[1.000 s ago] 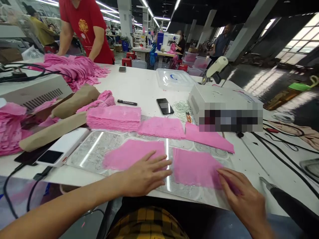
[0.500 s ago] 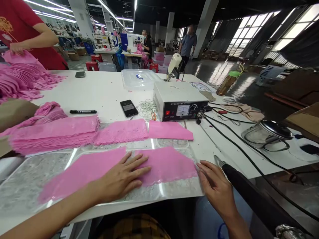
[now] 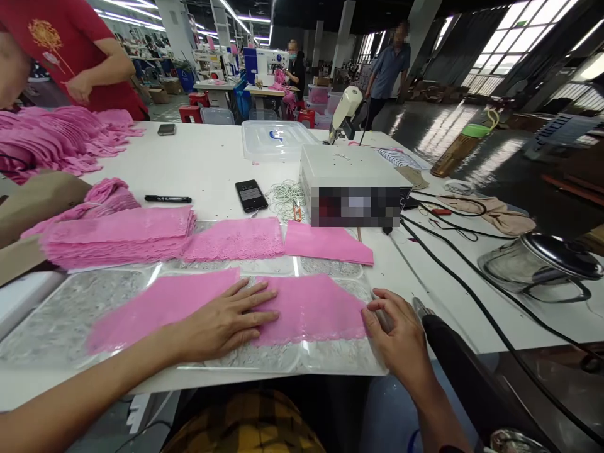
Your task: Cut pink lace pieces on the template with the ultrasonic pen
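Observation:
A piece of pink fabric (image 3: 311, 308) with a scalloped lower edge lies flat on a clear-edged, marbled sheet (image 3: 236, 362). To its left lies another pink fabric piece (image 3: 160, 308). My left hand (image 3: 231, 321) rests flat with fingers spread, across the spot where the two pieces come close. At the right-hand piece's right edge, my right hand (image 3: 396, 333) has thumb and fingertips drawn together on the border. Right beside that hand is a dark tool (image 3: 453, 365) with a metal tip and black body.
Behind lie a pink fabric stack (image 3: 117, 236), a lace-edged piece (image 3: 236, 239) and a folded pink piece (image 3: 325, 242). A boxy control unit (image 3: 349, 167), phone (image 3: 251, 196), marker (image 3: 167, 199) and glass pot (image 3: 533, 270) stand around. Cables (image 3: 462, 277) cross the right side. A person in red (image 3: 94, 69) stands far left.
My right hand has moved from beside the fabric onto its right edge, fingertips closing there. My left hand stays flat. The whole view has shifted slightly, and the person in red has let go of the fabric.

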`<state>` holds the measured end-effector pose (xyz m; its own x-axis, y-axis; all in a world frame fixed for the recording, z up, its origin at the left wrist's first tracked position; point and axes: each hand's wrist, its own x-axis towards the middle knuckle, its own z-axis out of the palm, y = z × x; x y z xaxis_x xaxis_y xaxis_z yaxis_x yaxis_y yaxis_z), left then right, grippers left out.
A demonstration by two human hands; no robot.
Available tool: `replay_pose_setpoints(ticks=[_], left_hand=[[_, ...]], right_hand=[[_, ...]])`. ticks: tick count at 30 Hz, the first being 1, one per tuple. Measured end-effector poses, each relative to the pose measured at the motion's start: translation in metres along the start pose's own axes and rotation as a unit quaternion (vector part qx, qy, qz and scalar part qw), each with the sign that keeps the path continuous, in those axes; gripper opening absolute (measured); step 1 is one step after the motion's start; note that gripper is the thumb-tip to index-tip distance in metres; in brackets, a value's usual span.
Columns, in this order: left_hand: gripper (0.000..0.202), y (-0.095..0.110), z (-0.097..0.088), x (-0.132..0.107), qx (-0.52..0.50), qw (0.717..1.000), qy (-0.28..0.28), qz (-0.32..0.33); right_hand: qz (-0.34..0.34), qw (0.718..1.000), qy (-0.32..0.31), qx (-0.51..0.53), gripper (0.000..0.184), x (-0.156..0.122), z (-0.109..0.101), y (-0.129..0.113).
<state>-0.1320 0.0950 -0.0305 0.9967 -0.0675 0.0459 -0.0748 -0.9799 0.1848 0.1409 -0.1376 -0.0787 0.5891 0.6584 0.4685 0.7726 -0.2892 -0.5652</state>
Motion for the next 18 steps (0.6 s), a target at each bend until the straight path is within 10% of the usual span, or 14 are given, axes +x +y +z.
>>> replay_pose_setpoints(ticks=[18], left_hand=[[0.039,-0.002,-0.009,0.006,-0.051,0.998,-0.030,0.012]], right_hand=[[0.111,0.993,-0.045,0.018,0.037,0.001,-0.018,-0.009]])
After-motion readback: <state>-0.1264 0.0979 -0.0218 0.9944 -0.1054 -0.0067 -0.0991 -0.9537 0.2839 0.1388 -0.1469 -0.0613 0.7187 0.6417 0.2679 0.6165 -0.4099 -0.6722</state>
